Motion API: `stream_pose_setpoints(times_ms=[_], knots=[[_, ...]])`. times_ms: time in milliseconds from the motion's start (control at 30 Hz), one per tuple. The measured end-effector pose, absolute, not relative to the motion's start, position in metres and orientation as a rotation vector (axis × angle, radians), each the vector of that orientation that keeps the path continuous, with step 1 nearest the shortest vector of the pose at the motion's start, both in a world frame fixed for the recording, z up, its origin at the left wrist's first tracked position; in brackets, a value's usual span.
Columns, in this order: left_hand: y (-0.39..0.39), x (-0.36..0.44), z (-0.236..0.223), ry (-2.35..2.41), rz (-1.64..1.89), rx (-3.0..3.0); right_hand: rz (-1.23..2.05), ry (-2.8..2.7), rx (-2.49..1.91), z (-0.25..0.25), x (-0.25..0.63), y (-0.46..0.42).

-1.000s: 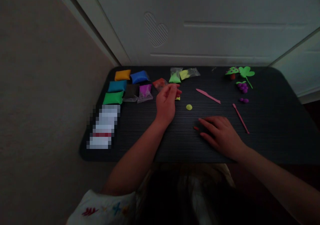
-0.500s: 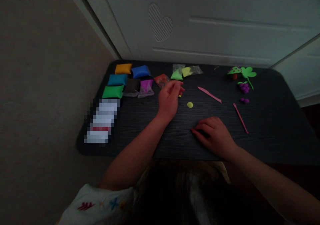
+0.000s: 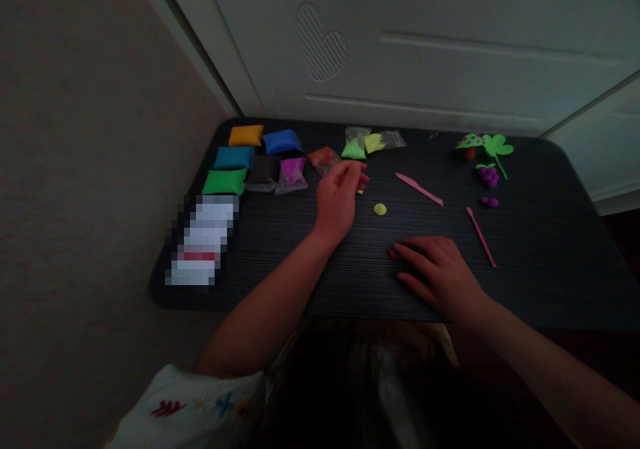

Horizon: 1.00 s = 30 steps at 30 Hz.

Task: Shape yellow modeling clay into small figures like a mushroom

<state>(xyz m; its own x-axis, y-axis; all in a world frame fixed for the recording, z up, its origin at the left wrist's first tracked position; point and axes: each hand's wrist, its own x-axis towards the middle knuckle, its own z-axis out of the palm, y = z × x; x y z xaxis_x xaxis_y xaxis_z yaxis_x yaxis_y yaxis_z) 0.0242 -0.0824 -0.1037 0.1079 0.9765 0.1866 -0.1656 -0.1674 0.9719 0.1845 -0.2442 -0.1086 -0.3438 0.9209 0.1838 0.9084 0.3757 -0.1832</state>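
My left hand (image 3: 338, 194) is raised over the table with its fingers curled together; what they hold, if anything, is hidden. A bit of yellow clay (image 3: 360, 192) shows just beside its fingers. My right hand (image 3: 443, 272) rests low over the dark table, thumb and fingers apart. At its index fingertip lies a small piece of red clay (image 3: 392, 254). Between the hands is a flat yellow clay disc (image 3: 380, 209). Beyond it lies a pink modelling knife (image 3: 419, 189), and right of my right hand a thin pink tool (image 3: 481, 237).
Bags of coloured clay, among them an orange bag (image 3: 246, 135) and a green bag (image 3: 225, 181), cover the table's left. A blurred-out object (image 3: 205, 239) sits in front. On the right stand a clay mushroom (image 3: 469, 145), a green clay leaf (image 3: 497, 145) and purple clay grapes (image 3: 487, 175).
My right hand has shifted slightly right and its fingers have spread, leaving the red clay piece showing on the table. My left hand has stayed almost still.
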Motion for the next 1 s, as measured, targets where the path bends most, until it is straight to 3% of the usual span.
stream_pose_setpoints(times_ms=[600,1000], knots=[[-0.083,0.025,-0.104,0.936,1.308,1.278,0.024,-2.501,-1.789,-0.106,0.178,-0.246],[-0.083,0.025,-0.105,0.959,1.283,1.295,0.12,-2.597,-1.629,-0.104,0.182,-0.243]])
